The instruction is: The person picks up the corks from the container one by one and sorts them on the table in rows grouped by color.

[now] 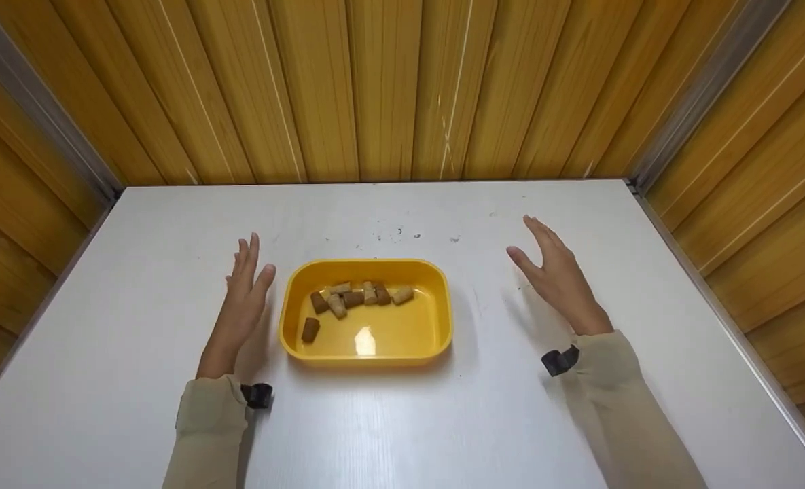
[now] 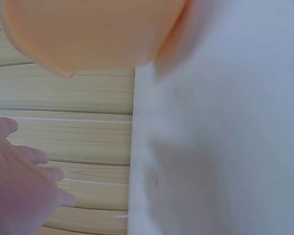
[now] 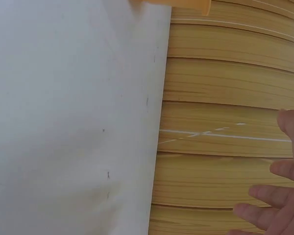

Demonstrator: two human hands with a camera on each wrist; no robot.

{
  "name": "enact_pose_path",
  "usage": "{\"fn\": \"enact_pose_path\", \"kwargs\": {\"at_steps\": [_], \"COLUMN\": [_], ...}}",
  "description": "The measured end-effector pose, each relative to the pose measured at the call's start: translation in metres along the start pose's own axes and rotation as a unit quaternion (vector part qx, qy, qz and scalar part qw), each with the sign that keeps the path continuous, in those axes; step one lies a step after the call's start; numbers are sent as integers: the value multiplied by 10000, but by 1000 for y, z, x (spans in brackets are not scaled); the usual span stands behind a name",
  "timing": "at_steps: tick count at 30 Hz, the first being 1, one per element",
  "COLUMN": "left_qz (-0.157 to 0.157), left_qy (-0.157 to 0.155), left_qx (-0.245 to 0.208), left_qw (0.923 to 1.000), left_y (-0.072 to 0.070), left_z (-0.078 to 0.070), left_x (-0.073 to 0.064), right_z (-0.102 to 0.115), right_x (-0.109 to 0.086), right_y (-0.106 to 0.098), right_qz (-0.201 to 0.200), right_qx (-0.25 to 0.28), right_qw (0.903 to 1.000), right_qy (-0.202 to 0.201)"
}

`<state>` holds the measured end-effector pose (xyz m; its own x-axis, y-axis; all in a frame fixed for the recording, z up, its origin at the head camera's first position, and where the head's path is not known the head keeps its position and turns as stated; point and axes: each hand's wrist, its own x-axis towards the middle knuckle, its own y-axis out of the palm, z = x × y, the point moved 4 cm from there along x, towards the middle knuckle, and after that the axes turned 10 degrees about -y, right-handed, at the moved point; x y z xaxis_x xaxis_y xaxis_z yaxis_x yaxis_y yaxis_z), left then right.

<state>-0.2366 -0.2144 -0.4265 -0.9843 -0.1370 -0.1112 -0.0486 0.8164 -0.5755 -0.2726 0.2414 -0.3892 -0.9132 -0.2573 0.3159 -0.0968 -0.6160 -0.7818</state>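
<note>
A yellow rectangular tray (image 1: 365, 356) with rounded corners stands on the white table between the two hands. Inside it lie several short cylindrical pieces, some dark brown (image 1: 310, 330) and some light tan (image 1: 402, 295), mostly clustered toward the back. The left hand (image 1: 240, 299) hovers just left of the tray, fingers extended, holding nothing. Farther off on the other side, the right hand (image 1: 558, 278) has its thumb spread from its straight fingers and is likewise unoccupied. In the left wrist view the tray's outer wall (image 2: 93, 34) fills the top; the right wrist view catches only its edge (image 3: 186, 4).
The white table (image 1: 375, 428) meets yellow wood-look panels (image 1: 382, 88) at the back, with more panels on both sides. Small dark marks (image 1: 417, 236) dot the tabletop behind the tray. Each wrist wears a black strap device (image 1: 560, 360).
</note>
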Motion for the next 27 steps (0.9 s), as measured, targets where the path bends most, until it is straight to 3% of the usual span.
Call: {"fn": "enact_pose_path", "kwargs": {"at_steps": [4, 8, 10, 13, 19, 23, 27], "left_qz": [518, 929, 1141, 1470, 1897, 2011, 2018], "left_qy": [-133, -252, -229, -278, -690, -703, -699], "left_qx": [-1069, -1939, -2421, -3159, -4046, -4317, -4321], "left_qw": [9928, 9763, 9632, 9369, 8919, 8765, 8762], "left_y": [6, 14, 18, 25, 38, 40, 42], "left_z": [2, 6, 9, 15, 25, 28, 29], "left_x": [0, 0, 0, 0, 2, 3, 4], "right_z": [11, 22, 28, 36, 52, 63, 72], "right_x": [7, 17, 22, 28, 39, 45, 48], "right_y": [0, 4, 7, 11, 24, 36, 48], "right_qz": [59, 290, 415, 595, 1108, 1561, 1966], "right_qx": [380, 687, 791, 962, 1245, 1263, 1308], "right_qw": [9992, 9972, 9959, 9933, 9855, 9790, 9710], "right_qy": [-79, -102, -143, -254, -317, -347, -379]}}
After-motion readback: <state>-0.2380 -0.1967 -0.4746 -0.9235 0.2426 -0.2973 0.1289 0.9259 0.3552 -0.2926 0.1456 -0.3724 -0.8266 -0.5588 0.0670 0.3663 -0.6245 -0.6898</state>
